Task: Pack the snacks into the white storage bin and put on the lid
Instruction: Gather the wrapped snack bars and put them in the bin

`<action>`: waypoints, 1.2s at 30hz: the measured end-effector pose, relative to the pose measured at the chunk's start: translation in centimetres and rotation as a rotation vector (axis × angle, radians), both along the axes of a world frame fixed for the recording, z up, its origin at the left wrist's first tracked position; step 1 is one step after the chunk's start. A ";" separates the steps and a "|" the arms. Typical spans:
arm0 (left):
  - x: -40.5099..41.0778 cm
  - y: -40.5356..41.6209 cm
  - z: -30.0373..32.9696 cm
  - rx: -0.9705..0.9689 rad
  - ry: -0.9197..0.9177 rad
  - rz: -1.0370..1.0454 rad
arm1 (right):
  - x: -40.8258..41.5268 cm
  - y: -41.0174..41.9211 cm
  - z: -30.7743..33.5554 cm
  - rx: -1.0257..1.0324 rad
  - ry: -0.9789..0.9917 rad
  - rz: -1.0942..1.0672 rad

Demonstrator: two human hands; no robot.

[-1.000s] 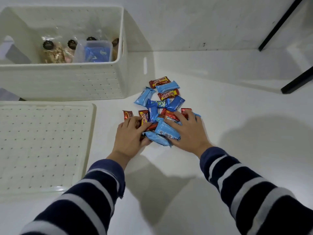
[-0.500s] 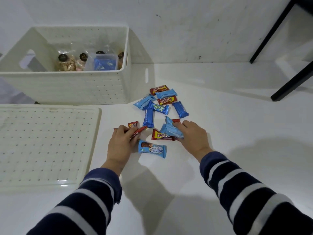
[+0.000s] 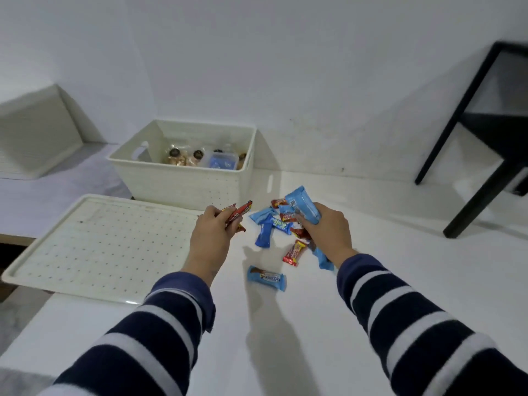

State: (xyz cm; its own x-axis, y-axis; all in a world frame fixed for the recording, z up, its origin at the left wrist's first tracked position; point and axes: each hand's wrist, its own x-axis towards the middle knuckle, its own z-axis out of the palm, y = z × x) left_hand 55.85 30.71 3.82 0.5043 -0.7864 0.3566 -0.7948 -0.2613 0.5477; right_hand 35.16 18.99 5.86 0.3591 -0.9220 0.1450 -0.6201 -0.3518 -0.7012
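The white storage bin [image 3: 183, 184] stands open at the back, with clear snack bags and a small blue-lidded box [image 3: 220, 160] inside. Its perforated lid [image 3: 97, 247] lies flat to the left. My left hand [image 3: 210, 238] is raised above the table, shut on red snack bars [image 3: 238, 212]. My right hand [image 3: 328, 232] is lifted too, gripping blue snack packs [image 3: 304, 204]. Several red and blue snacks [image 3: 271, 224] stay loose on the white table between my hands, and one blue pack [image 3: 266, 278] lies nearest to me.
A black table frame [image 3: 480, 155] stands at the right. A white wall rises right behind the bin. A slanted white panel [image 3: 37, 138] leans at the far left. The table's left edge runs under the lid.
Both hands have closed on snacks and lifted off the table, the left with red bars, the right with blue packs. The view has tilted up, showing more wall.
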 end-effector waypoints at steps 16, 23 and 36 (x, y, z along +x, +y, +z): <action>17.2 -4.4 12.5 -0.193 0.009 0.063 | 21.7 -2.1 14.0 -0.155 -0.284 0.094; 28.6 -9.7 13.5 -0.179 0.230 -0.009 | 35.7 -5.3 13.2 0.000 -0.406 0.026; 39.2 -18.2 1.1 0.650 0.298 -0.004 | 46.8 -11.9 0.1 0.616 0.053 -0.142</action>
